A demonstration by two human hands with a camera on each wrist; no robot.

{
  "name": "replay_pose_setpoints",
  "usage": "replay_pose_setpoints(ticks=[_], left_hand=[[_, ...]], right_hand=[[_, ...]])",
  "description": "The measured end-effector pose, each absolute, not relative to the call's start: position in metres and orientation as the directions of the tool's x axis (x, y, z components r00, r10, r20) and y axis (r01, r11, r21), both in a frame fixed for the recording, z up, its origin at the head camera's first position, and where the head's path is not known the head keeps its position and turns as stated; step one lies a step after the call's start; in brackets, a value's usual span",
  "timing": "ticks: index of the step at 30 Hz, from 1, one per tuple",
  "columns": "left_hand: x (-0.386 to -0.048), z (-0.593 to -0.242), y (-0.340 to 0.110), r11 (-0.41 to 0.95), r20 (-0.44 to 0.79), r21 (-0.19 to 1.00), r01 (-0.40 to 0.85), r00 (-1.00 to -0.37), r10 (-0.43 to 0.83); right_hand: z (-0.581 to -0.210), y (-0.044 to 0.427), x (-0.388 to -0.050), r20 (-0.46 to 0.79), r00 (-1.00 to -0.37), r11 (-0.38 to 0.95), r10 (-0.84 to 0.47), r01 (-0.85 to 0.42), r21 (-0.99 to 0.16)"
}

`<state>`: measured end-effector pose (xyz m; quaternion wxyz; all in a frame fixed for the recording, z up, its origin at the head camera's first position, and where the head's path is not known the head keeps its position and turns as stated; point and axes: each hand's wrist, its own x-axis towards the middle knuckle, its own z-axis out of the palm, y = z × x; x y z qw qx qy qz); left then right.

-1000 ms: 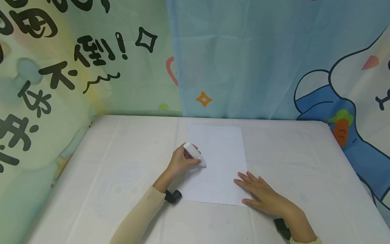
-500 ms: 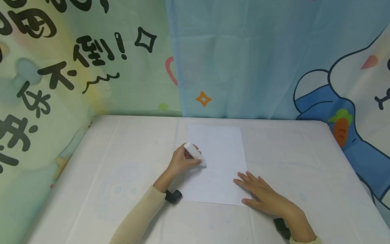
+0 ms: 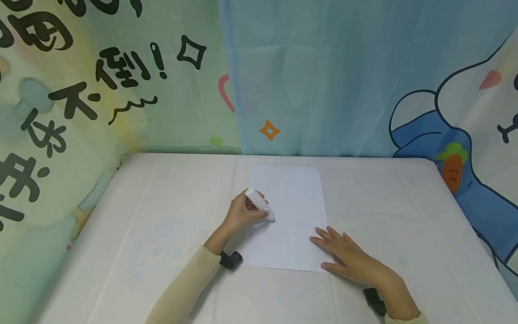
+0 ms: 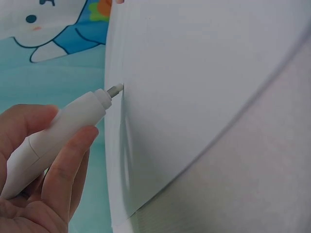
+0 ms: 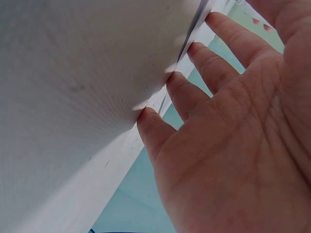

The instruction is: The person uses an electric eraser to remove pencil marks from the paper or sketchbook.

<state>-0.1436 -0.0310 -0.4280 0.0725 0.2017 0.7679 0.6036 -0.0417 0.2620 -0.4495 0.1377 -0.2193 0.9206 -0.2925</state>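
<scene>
My left hand (image 3: 239, 215) pinches a thick white pen (image 3: 260, 204) between thumb and fingers, its tip on the left part of a white sheet of paper (image 3: 295, 198). In the left wrist view the pen (image 4: 73, 126) has a narrow grey tip that meets the paper (image 4: 209, 73), and the left hand (image 4: 53, 170) curls round its body. At the sheet's lower right edge my right hand (image 3: 352, 258) lies with fingers spread. The right wrist view shows the fingertips of the right hand (image 5: 228, 126) touching the surface. No marks can be made out on the paper.
A white cloth (image 3: 162, 202) covers the table beneath the sheet. Behind it hangs a blue and green backdrop (image 3: 323, 81) with dark lettering at left and a printed rabbit and carrot at right. Black wrist cameras sit at both wrists.
The pen tip and my left hand have shifted very slightly to the right. My right hand stays in place at the sheet's edge.
</scene>
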Motion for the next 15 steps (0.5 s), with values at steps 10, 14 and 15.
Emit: replay_pose_setpoints(ticks=[10,14,15], left_hand=[[-0.159,-0.460,-0.030,0.175,0.145,0.958,0.228,-0.909,0.391],[-0.162,-0.466,-0.029,0.171,0.138,0.961,0.216,-0.914,0.381],[-0.162,-0.466,-0.029,0.172,0.135,0.962,0.212,-0.916,0.378]], right_hand=[[-0.451,0.263,-0.042,-0.115,-0.863,0.728,-0.492,-0.335,-0.598],[-0.451,0.263,-0.042,-0.116,-0.862,0.726,-0.493,-0.334,-0.601],[-0.451,0.263,-0.042,-0.117,-0.862,0.725,-0.493,-0.334,-0.602]])
